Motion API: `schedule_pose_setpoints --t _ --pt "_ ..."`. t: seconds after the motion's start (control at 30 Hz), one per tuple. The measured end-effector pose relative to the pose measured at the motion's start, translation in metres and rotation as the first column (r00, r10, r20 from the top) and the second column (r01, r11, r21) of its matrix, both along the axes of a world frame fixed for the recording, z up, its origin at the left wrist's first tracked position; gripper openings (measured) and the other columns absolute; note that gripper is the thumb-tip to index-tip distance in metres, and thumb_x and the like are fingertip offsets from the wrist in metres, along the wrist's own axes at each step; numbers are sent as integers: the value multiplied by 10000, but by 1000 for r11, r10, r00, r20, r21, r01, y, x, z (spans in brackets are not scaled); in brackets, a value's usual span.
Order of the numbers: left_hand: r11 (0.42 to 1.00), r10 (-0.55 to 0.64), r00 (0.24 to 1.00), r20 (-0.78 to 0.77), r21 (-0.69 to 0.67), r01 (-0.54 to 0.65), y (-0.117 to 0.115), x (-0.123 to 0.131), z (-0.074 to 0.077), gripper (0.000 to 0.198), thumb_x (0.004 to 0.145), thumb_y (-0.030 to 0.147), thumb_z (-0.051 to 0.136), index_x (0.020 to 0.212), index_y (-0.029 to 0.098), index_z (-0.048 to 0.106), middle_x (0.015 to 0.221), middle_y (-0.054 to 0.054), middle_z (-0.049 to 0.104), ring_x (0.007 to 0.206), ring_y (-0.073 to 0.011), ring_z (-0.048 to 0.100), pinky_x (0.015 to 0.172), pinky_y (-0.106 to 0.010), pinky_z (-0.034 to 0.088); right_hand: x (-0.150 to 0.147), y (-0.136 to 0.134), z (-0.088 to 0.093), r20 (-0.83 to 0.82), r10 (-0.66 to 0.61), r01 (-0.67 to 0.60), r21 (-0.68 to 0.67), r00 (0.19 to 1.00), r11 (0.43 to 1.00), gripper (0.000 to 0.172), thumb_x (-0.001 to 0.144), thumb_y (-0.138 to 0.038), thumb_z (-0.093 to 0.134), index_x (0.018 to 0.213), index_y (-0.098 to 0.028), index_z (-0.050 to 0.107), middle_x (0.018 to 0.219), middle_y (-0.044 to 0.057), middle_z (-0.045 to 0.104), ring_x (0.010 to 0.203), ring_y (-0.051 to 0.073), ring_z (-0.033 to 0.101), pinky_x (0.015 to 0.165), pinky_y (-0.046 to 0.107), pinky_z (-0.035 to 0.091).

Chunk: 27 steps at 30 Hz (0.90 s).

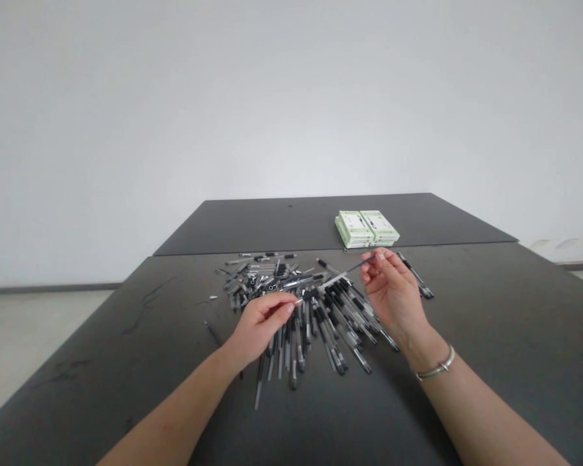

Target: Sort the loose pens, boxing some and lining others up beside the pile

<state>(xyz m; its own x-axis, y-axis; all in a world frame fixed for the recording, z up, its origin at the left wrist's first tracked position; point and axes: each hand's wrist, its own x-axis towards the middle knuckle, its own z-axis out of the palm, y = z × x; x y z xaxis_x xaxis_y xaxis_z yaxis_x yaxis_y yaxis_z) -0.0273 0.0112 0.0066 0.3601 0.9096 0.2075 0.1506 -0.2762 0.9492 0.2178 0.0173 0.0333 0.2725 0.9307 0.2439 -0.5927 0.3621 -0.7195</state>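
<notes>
Starting on the left, the person's left forearm comes in from 7 o'clock, and the left hand point(262, 327) is curled in, thumb and fingertips point(289, 304) pinched tight on the lower end of a slim pen point(328, 283). And there's that pen, right at the centre of the action, held up over the heap, its long axis running from 8 o'clock up to 2 o'clock, with the thin dark end pointing at 2 o'clock! It's pale toward the left and narrow and dark toward the right; whether that's one piece or a refill in a barrel, can't tell from here. Beneath it sits a sprawling heap of black-and-clear pens point(320, 323), with parts scattered toward 12 o'clock. Moving right, the right hand point(393, 294) rises from 5 o'clock, palm turned inward, fingers lightly bent, fingertips point(369, 257) pinching the pen's far end. A silver bangle point(434, 366) circles that wrist. Beyond it lie a few loose pens point(415, 275), and at 1 o'clock sit stacked green-and-white boxes point(366, 228) on the dark table point(466, 304).
</notes>
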Motion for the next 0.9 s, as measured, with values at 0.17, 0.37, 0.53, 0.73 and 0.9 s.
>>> schedule_pose_setpoints --t 0.17,0.37,0.53,0.73,0.9 --pt "1000 0 1000 -21 19 0 -1 0 2 243 876 341 575 943 167 730 557 7 585 594 -138 573 577 -232 449 0 0 0 45 -23 23 1 999 1000 109 789 -224 739 833 -201 642 815 -10 683 642 67 598 567 161 489" --pt "999 32 999 -32 13 -31 -1 -1 -1 243 873 356 580 944 190 744 553 2 591 569 -145 566 534 -232 434 1 -1 1 107 -54 55 -6 993 998 115 796 -248 726 845 -214 628 826 -12 668 650 73 592 577 181 479" --pt "998 57 998 -28 14 -56 -2 -1 1 233 857 353 598 933 191 748 585 -14 629 603 -161 595 528 -236 445 1 -1 1 131 -59 62 -20 990 998 133 787 -264 731 840 -220 617 829 -14 663 657 79 593 580 193 478" --pt "992 38 997 -74 121 -28 0 1 8 191 852 283 596 888 170 746 857 -61 739 784 -183 657 744 -284 512 -1 -4 3 164 -44 41 21 985 999 108 781 -230 737 807 -204 636 808 5 692 644 86 613 563 186 468" --pt "993 12 996 -86 119 -2 0 3 8 194 867 260 572 916 163 732 900 -60 740 831 -183 663 784 -284 511 -9 -7 -3 205 70 -63 -39 976 997 117 742 -250 774 784 -206 674 796 7 690 646 103 605 544 202 462"
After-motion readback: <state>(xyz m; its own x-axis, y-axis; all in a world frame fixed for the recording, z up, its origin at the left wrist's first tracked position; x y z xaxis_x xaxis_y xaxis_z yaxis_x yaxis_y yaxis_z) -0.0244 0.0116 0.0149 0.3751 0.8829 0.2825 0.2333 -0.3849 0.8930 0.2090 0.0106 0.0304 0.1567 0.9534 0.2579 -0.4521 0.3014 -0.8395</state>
